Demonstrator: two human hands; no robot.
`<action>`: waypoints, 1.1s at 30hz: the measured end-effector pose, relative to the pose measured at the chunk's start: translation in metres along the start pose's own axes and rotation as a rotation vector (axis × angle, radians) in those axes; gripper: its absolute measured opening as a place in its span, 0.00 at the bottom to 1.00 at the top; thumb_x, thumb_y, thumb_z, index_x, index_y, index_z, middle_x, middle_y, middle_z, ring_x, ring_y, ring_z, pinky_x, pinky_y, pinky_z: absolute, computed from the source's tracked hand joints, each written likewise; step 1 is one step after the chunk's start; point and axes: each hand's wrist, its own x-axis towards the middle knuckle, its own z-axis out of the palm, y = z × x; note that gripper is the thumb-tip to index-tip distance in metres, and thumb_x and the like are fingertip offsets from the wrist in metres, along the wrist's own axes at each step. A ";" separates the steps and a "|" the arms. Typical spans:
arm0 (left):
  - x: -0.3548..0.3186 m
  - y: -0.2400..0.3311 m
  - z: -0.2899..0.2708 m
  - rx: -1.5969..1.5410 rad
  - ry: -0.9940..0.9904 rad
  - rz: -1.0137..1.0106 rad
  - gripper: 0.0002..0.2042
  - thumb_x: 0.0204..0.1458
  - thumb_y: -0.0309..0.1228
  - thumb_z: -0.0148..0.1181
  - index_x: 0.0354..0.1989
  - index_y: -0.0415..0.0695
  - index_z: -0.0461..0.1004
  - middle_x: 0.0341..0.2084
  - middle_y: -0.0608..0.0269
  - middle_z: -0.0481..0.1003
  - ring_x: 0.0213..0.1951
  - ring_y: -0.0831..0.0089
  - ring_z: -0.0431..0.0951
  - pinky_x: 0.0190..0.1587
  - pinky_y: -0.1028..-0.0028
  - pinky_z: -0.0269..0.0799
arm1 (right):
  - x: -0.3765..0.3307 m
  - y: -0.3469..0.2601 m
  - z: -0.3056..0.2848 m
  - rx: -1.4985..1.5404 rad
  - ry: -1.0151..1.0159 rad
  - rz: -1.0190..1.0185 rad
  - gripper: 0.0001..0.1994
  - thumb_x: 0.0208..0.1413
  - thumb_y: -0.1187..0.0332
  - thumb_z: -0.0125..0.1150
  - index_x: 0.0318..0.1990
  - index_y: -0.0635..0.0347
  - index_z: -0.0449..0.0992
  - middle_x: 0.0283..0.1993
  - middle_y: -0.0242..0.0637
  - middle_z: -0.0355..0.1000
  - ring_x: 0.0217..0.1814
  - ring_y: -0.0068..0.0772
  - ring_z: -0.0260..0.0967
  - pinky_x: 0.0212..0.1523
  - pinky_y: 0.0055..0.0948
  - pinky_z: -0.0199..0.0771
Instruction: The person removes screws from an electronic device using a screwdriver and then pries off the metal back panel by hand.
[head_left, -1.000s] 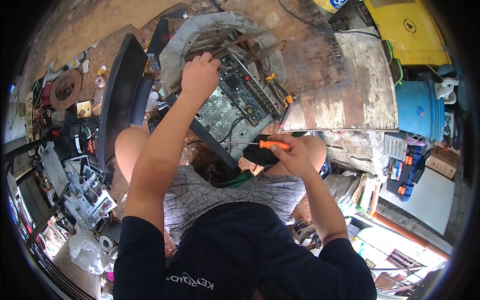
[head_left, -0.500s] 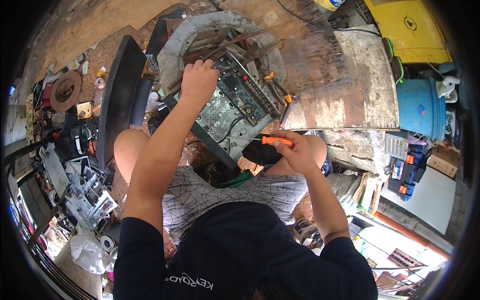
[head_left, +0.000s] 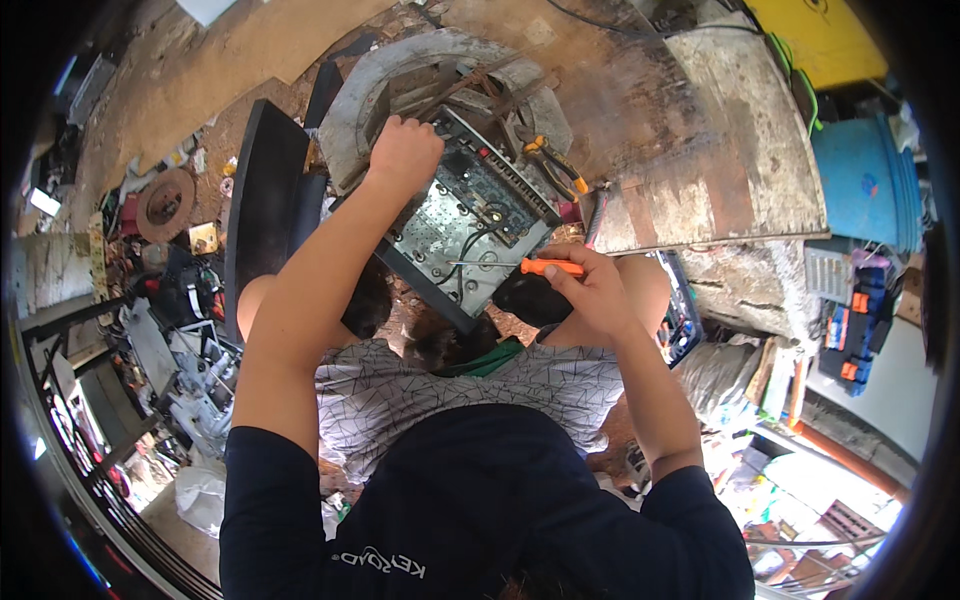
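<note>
Hands (head_left: 592, 288) at chassis (head_left: 425, 240), pliers (head_left: 541, 146) beside

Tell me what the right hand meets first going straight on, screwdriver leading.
Likely the dark edge panel of the opened metal unit, left of the orange-handled screwdriver in the right hand; the tip's height is unclear, so it might pass above.
</note>
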 end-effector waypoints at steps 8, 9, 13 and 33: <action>0.010 -0.007 0.004 0.093 -0.055 0.148 0.07 0.47 0.33 0.61 0.34 0.50 0.78 0.35 0.67 0.75 0.43 0.67 0.77 0.43 0.67 0.69 | 0.011 0.040 0.009 0.357 -0.011 0.023 0.14 0.63 0.67 0.60 0.51 0.67 0.77 0.44 0.34 0.77 0.43 0.21 0.72 0.45 0.24 0.73; 0.009 -0.008 0.002 0.078 -0.057 0.152 0.07 0.46 0.34 0.61 0.34 0.50 0.77 0.35 0.68 0.75 0.43 0.68 0.77 0.43 0.67 0.69 | 0.012 0.042 0.010 0.364 0.000 0.006 0.15 0.62 0.66 0.61 0.51 0.67 0.77 0.44 0.34 0.77 0.42 0.21 0.72 0.45 0.24 0.73; 0.004 -0.007 -0.001 0.044 -0.098 0.128 0.10 0.45 0.35 0.63 0.36 0.50 0.77 0.37 0.67 0.74 0.44 0.67 0.76 0.46 0.66 0.69 | 0.019 0.051 0.014 0.339 0.008 -0.036 0.16 0.61 0.64 0.62 0.50 0.66 0.78 0.42 0.34 0.78 0.41 0.20 0.72 0.44 0.24 0.73; -0.023 0.000 0.031 -0.582 0.218 -0.301 0.16 0.54 0.35 0.63 0.52 0.50 0.77 0.48 0.56 0.74 0.53 0.53 0.72 0.57 0.60 0.67 | 0.069 0.029 -0.007 -0.030 0.298 -0.192 0.20 0.57 0.68 0.56 0.57 0.63 0.69 0.46 0.48 0.74 0.49 0.46 0.74 0.52 0.38 0.71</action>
